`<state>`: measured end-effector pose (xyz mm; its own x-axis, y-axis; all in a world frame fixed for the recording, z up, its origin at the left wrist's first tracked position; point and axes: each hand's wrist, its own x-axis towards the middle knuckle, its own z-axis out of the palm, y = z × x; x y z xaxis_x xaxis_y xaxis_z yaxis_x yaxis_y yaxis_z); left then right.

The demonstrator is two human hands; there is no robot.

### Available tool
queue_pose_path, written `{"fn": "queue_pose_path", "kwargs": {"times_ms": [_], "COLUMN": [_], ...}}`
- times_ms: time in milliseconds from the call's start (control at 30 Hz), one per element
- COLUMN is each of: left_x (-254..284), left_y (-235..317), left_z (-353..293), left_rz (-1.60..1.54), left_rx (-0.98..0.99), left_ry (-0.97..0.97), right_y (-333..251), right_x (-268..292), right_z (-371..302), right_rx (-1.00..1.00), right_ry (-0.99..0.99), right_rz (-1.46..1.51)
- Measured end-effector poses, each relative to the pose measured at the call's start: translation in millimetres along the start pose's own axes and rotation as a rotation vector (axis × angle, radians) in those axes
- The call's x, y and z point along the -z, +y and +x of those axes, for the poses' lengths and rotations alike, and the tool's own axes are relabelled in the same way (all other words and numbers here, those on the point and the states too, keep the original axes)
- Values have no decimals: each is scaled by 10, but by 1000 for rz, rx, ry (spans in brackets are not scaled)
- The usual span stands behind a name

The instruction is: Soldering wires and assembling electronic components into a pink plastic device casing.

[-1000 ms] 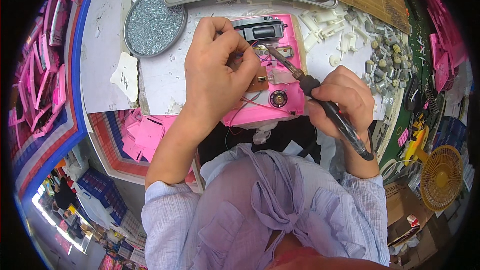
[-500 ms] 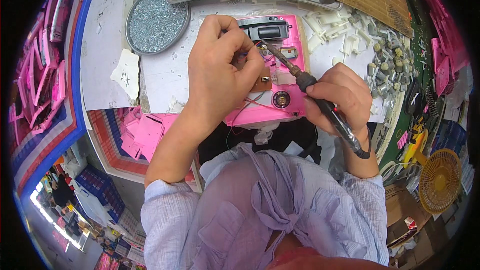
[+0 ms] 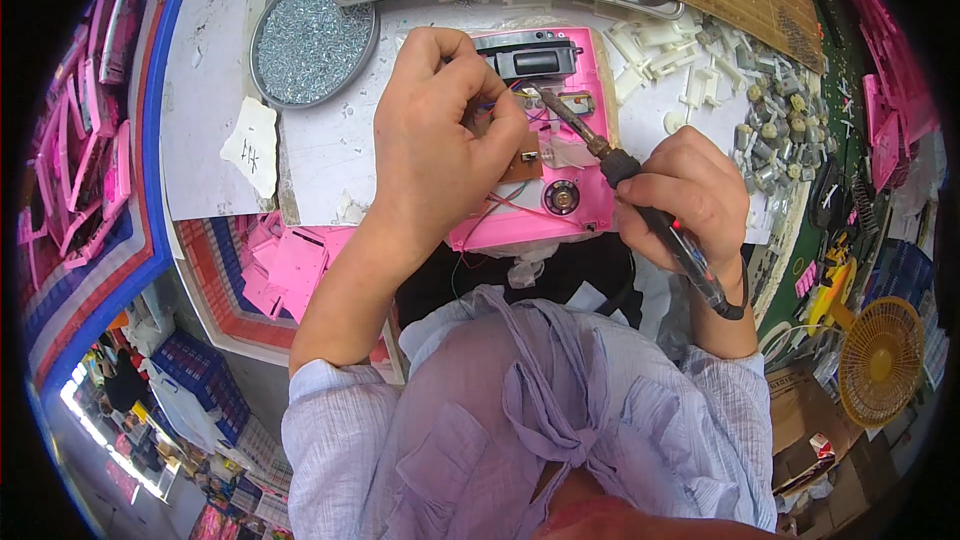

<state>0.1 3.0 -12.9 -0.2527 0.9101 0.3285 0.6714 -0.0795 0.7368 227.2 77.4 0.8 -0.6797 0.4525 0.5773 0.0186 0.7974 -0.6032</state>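
Crinkled pale-blue sleeves (image 3: 338,440) end well behind the grip of both hands (image 3: 445,130). A lavender front (image 3: 450,360) has ruffles (image 3: 445,455) and a knotted tie (image 3: 573,445)

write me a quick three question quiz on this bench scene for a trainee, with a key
1. Which of the person's hands holds the soldering iron?
2. True or false: the yellow fan stands at the left side of the view.
3. Fill in the colour: the round speaker sits in a ____ casing.

Key:
1. The right hand.
2. False; the yellow fan is at the right side.
3. Pink.
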Motion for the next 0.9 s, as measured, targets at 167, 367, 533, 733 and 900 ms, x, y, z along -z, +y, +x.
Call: {"fn": "queue_pose_path", "kwargs": {"times_ms": [167,367,533,733,900], "left_x": [7,-4,-10,-23,-17], "left_y": [24,-10,29,38,32], "left_z": [10,-4,5,6,30], "left_rz": [3,52,62,68,81], "left_rx": [18,-32,24,49,40], "left_ry": [-8,0,-15,-18,-33], "right_y": [-5,9,29,79,82], "right_x": [5,9,36,46,33], "right_z": [20,-4,19,67,102], "right_rx": [-2,-6,2,2,-8], "right_ry": [3,-5,8,-66,-72], "right_rz": [10,11,21,15,9]}}
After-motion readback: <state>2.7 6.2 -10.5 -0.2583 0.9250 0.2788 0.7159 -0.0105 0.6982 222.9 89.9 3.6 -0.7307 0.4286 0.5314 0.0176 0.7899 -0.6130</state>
